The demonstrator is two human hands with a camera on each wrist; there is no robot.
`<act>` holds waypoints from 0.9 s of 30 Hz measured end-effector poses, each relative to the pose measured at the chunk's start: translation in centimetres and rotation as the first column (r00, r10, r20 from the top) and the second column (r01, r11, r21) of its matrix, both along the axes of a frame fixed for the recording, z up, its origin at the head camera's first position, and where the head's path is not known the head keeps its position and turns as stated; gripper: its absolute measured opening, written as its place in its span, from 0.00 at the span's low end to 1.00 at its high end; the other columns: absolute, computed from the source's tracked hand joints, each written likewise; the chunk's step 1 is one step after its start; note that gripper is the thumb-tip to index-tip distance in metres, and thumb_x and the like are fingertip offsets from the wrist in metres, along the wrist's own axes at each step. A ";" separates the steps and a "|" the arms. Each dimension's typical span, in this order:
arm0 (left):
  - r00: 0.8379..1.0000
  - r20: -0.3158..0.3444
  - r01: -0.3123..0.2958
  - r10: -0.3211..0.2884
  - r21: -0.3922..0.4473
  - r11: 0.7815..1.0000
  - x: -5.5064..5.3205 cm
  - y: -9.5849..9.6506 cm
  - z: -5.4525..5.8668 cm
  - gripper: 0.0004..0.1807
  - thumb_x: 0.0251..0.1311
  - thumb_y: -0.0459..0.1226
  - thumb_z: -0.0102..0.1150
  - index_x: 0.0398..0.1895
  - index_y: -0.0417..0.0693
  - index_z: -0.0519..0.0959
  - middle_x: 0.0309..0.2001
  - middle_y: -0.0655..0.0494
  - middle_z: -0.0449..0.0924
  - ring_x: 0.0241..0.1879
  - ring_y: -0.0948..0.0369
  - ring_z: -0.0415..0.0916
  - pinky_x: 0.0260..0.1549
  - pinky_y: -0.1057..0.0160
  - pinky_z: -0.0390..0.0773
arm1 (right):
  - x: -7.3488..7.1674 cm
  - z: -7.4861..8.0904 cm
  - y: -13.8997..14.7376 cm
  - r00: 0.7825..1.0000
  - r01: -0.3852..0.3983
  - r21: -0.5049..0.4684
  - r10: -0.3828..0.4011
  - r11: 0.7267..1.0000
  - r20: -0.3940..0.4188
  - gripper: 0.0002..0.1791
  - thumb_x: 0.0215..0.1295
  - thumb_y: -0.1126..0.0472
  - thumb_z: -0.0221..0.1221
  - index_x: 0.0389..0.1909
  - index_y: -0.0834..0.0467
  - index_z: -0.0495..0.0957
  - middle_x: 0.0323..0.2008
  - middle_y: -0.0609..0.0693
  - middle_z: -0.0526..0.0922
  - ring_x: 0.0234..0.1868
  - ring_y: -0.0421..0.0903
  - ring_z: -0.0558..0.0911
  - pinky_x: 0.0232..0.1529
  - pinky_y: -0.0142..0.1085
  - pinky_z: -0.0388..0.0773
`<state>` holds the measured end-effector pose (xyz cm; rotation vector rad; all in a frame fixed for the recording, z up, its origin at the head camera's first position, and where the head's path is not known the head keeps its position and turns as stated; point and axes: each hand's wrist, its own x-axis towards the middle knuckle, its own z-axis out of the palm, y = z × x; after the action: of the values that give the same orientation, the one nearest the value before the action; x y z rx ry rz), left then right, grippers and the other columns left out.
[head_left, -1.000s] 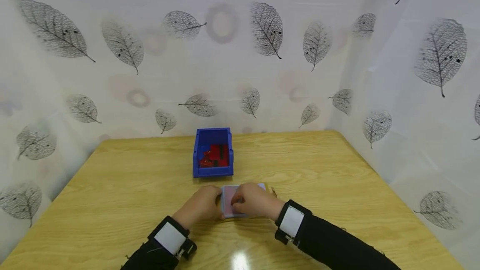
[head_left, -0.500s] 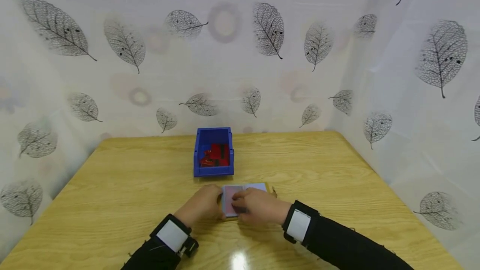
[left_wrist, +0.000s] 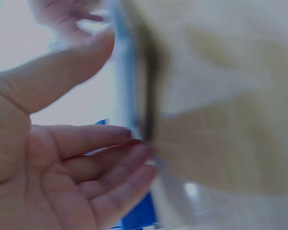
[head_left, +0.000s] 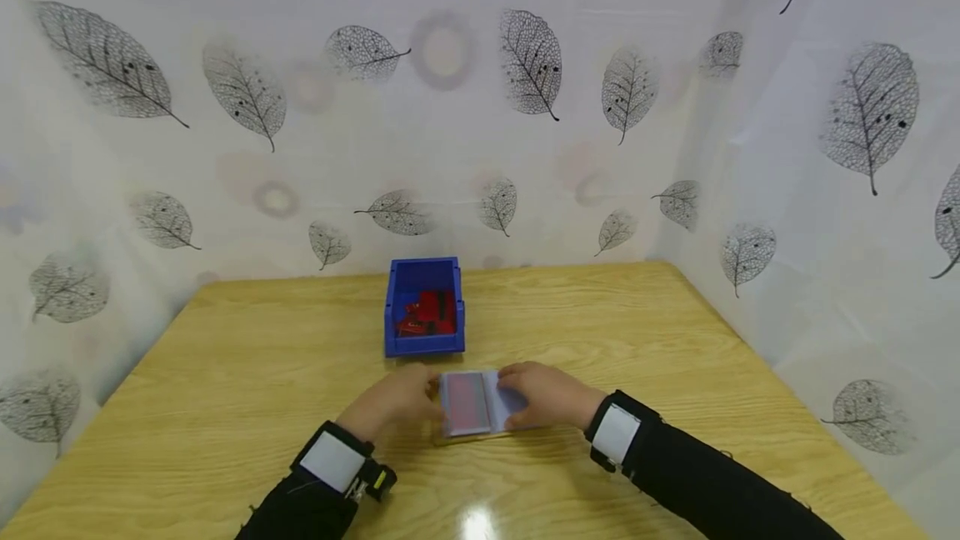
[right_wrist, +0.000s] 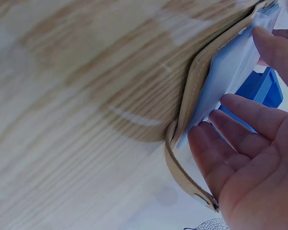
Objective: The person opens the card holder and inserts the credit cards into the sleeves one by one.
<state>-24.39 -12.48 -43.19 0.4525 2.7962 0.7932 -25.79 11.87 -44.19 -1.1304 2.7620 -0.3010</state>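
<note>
A tan card holder [right_wrist: 194, 91] with clear plastic sleeves lies spread on the table. In the head view, a pinkish card [head_left: 467, 403] shows through its left sleeve, and the right sleeve [head_left: 501, 407] looks pale. My left hand [head_left: 401, 400] is at the holder's left edge, its fingertips touching that edge, thumb apart from the fingers. Over the right side, my right hand [head_left: 551, 395] rests its loosely bent fingers on the sleeves. A strap [right_wrist: 185, 172] sticks out from the cover in the right wrist view.
Behind the holder stands a blue bin [head_left: 424, 347] with several red cards or packets [head_left: 429, 312] in it. The wooden table [head_left: 247, 365] reaches back to a white curtain [head_left: 450, 132] printed with leaves.
My right hand has shifted right, off the left sleeve with the pinkish card and onto the right sleeve, its fingers spreading. My left hand stays at the left edge.
</note>
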 end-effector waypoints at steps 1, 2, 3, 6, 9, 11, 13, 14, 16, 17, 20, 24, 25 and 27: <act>1.000 -0.016 -0.016 0.016 0.004 1.000 -0.5 0.0 0.5 0.25 0.48 0.39 0.74 0.49 0.36 0.79 0.44 0.47 0.81 0.45 0.51 0.77 0.49 0.49 0.76 | 0.0 0.0 0.1 1.000 -0.003 0.004 0.003 1.000 -0.006 0.31 0.55 0.52 0.70 0.56 0.65 0.77 0.60 0.58 0.75 0.59 0.55 0.75 0.58 0.44 0.73; 0.998 -0.038 -0.041 0.041 0.014 0.999 -1.1 0.0 1.1 0.24 0.52 0.39 0.71 0.51 0.36 0.79 0.46 0.46 0.81 0.48 0.50 0.77 0.50 0.49 0.76 | -0.1 -0.1 0.1 1.000 -0.005 0.011 0.005 1.000 -0.015 0.31 0.55 0.52 0.70 0.56 0.65 0.77 0.60 0.58 0.75 0.60 0.55 0.75 0.58 0.44 0.73; 0.995 -0.078 -0.062 0.064 0.025 0.998 -1.8 0.0 1.6 0.22 0.56 0.38 0.68 0.52 0.36 0.79 0.47 0.45 0.81 0.49 0.49 0.78 0.50 0.49 0.76 | -0.1 -0.1 0.2 1.000 -0.005 0.015 0.005 1.000 -0.023 0.31 0.55 0.52 0.70 0.56 0.65 0.77 0.60 0.58 0.76 0.59 0.55 0.75 0.58 0.44 0.73; 0.969 -0.197 -0.140 0.148 0.052 0.989 -4.1 0.2 2.9 0.17 0.62 0.37 0.62 0.51 0.38 0.80 0.48 0.45 0.82 0.49 0.49 0.78 0.50 0.50 0.76 | -0.1 -0.2 0.3 0.999 0.003 0.020 -0.002 1.000 -0.041 0.31 0.54 0.51 0.71 0.56 0.64 0.78 0.59 0.57 0.76 0.59 0.54 0.76 0.57 0.43 0.74; 0.936 -0.292 -0.199 0.198 0.025 0.980 -6.3 0.5 3.2 0.13 0.62 0.34 0.60 0.47 0.36 0.82 0.46 0.43 0.83 0.48 0.48 0.79 0.48 0.50 0.76 | -0.2 -0.3 0.3 0.999 0.008 0.015 -0.008 1.000 -0.040 0.31 0.54 0.50 0.71 0.56 0.64 0.78 0.60 0.57 0.76 0.59 0.54 0.76 0.57 0.43 0.74; 0.923 -0.314 -0.242 0.224 -0.022 0.970 -7.6 0.8 2.7 0.10 0.62 0.33 0.59 0.43 0.37 0.83 0.44 0.43 0.84 0.45 0.48 0.80 0.45 0.50 0.78 | -0.2 -0.5 0.2 0.999 0.008 0.011 -0.008 1.000 -0.036 0.31 0.55 0.50 0.70 0.56 0.63 0.78 0.60 0.56 0.76 0.60 0.54 0.75 0.58 0.43 0.73; 0.916 -0.334 -0.267 0.224 -0.089 0.960 -8.8 1.4 1.8 0.08 0.60 0.31 0.58 0.39 0.37 0.83 0.40 0.43 0.84 0.41 0.48 0.81 0.42 0.51 0.79 | -0.1 -0.7 0.2 0.999 0.016 0.013 -0.016 1.000 -0.034 0.31 0.55 0.49 0.70 0.56 0.63 0.78 0.61 0.56 0.76 0.60 0.53 0.75 0.58 0.42 0.73; 0.915 -0.339 -0.275 0.221 -0.121 0.954 -9.2 1.6 1.2 0.07 0.60 0.31 0.58 0.37 0.37 0.83 0.38 0.43 0.84 0.39 0.49 0.82 0.39 0.51 0.80 | -0.1 -0.8 0.2 0.999 0.022 0.018 -0.021 1.000 -0.036 0.32 0.55 0.49 0.70 0.57 0.62 0.78 0.61 0.55 0.76 0.60 0.53 0.75 0.58 0.42 0.73; 0.912 -0.347 -0.289 0.217 -0.170 0.942 -10.2 2.1 -0.1 0.05 0.58 0.31 0.59 0.33 0.38 0.83 0.35 0.44 0.84 0.36 0.49 0.82 0.36 0.51 0.81 | 0.0 -0.8 0.2 0.999 0.032 0.019 -0.031 0.999 -0.034 0.31 0.54 0.48 0.70 0.56 0.62 0.78 0.61 0.55 0.76 0.60 0.52 0.76 0.58 0.41 0.73; 0.909 -0.355 -0.295 0.217 -0.182 0.938 -10.6 2.3 -0.7 0.04 0.57 0.31 0.60 0.31 0.38 0.83 0.33 0.44 0.84 0.34 0.49 0.82 0.34 0.51 0.81 | 0.0 -0.8 0.2 0.999 0.039 0.020 -0.038 0.999 -0.027 0.31 0.54 0.48 0.70 0.56 0.61 0.79 0.61 0.54 0.76 0.60 0.52 0.76 0.58 0.41 0.73; 0.899 -0.362 -0.329 0.248 -0.183 0.926 -11.5 2.4 -2.0 0.06 0.53 0.34 0.66 0.28 0.38 0.83 0.31 0.44 0.84 0.33 0.48 0.82 0.34 0.50 0.81 | 0.2 -0.7 0.1 0.999 0.044 0.023 -0.043 0.999 -0.016 0.31 0.54 0.48 0.70 0.56 0.60 0.79 0.60 0.54 0.76 0.59 0.52 0.76 0.57 0.41 0.74; 0.900 -0.330 -0.350 0.284 -0.162 0.923 -12.1 2.3 -2.4 0.12 0.51 0.39 0.72 0.28 0.38 0.82 0.30 0.43 0.83 0.32 0.48 0.82 0.33 0.48 0.81 | 0.3 -0.7 0.1 0.999 0.044 0.037 -0.043 0.998 -0.027 0.31 0.55 0.47 0.70 0.57 0.59 0.79 0.61 0.53 0.76 0.59 0.51 0.76 0.57 0.40 0.74; 0.903 -0.323 -0.346 0.283 -0.160 0.924 -12.1 2.4 -2.4 0.13 0.51 0.40 0.73 0.28 0.37 0.82 0.30 0.43 0.83 0.31 0.48 0.82 0.33 0.48 0.81 | 0.3 -0.6 0.1 0.999 0.041 0.038 -0.039 0.998 -0.037 0.31 0.55 0.47 0.70 0.56 0.59 0.79 0.61 0.53 0.76 0.59 0.51 0.77 0.57 0.40 0.74; 0.908 -0.320 -0.335 0.270 -0.167 0.927 -12.3 2.4 -2.2 0.14 0.51 0.41 0.73 0.28 0.38 0.82 0.29 0.44 0.83 0.30 0.49 0.82 0.33 0.49 0.80 | 0.3 -0.5 0.1 0.998 0.033 0.041 -0.030 0.999 -0.058 0.31 0.54 0.47 0.70 0.56 0.59 0.79 0.60 0.54 0.77 0.58 0.52 0.77 0.56 0.40 0.74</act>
<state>-36.67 -10.05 -45.37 0.0975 3.2377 0.4915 -25.53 11.94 -44.65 -1.1036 2.8242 -0.2156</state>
